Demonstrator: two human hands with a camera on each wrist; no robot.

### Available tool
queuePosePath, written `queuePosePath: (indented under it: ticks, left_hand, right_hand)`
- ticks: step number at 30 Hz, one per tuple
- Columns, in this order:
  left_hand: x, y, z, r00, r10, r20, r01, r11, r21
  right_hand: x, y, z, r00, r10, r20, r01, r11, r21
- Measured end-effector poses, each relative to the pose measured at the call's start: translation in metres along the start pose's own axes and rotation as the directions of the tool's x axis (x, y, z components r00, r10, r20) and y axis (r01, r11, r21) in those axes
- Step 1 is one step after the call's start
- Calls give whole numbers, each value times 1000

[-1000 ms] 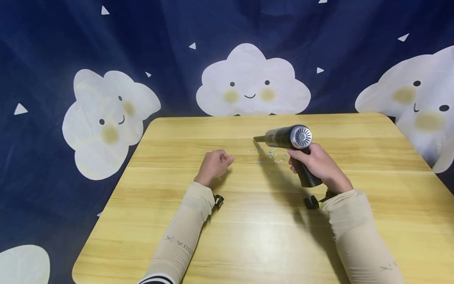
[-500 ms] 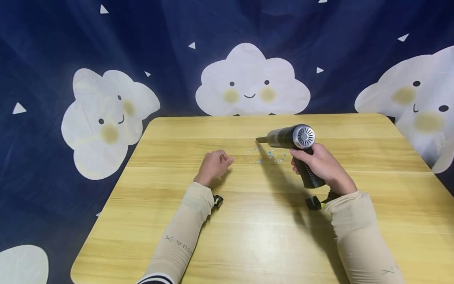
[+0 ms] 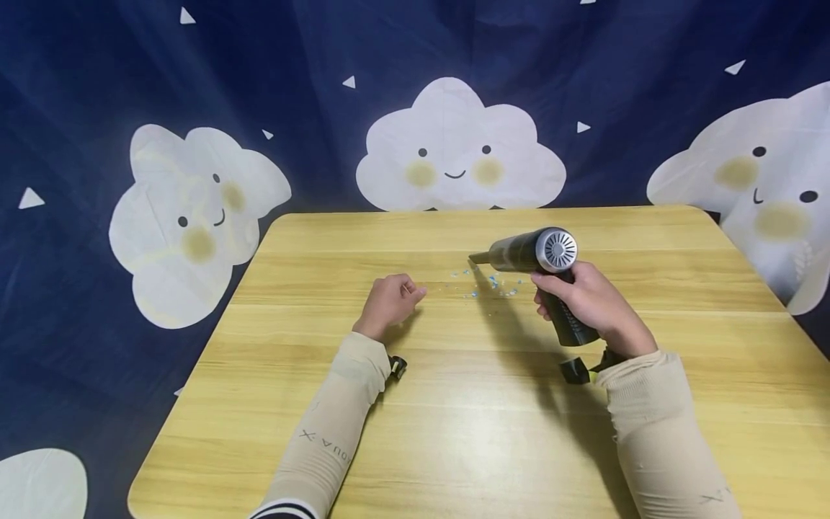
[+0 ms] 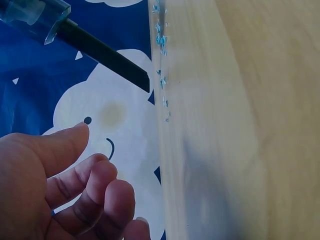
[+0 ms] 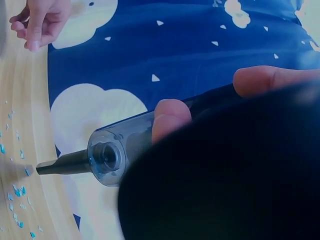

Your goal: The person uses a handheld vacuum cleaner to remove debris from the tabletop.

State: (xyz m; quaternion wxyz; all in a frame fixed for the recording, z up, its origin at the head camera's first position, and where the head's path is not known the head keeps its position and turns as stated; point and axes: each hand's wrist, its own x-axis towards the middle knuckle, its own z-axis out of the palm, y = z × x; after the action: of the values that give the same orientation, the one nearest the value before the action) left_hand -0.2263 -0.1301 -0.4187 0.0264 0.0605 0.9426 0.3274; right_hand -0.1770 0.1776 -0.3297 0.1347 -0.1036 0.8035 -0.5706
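Observation:
My right hand (image 3: 596,303) grips the black handle of a handheld vacuum (image 3: 515,251), with a silver vented end facing me. In the right wrist view its clear dust cup (image 5: 107,156) and narrow nozzle (image 5: 62,164) show, the nozzle pointing down at the table. Blue and white scraps (image 3: 494,282) lie scattered on the wood close to the nozzle tip. To their left, my left hand (image 3: 390,303) stays by the tabletop, fingers loosely curled around nothing. The left wrist view shows these fingers (image 4: 95,185) apart from the nozzle.
The light wooden table (image 3: 454,432) has rounded corners. Behind it hangs a dark blue curtain (image 3: 311,43) printed with white smiling clouds and small triangles. Dark wrist camera mounts (image 3: 574,370) sit under both wrists.
My right hand has shifted slightly to the right, carrying the vacuum and its nozzle tip with it. The left hand holds nearly the same place, and the scraps look much the same.

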Motion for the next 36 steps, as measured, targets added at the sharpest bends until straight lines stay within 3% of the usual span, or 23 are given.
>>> queuePosePath:
  ticks: [36]
  left_hand:
    - [-2, 1, -2, 1000, -20, 4, 20, 1000, -21]
  right_hand:
    - [-4, -3, 3, 1000, -7, 13, 7, 1000, -15]
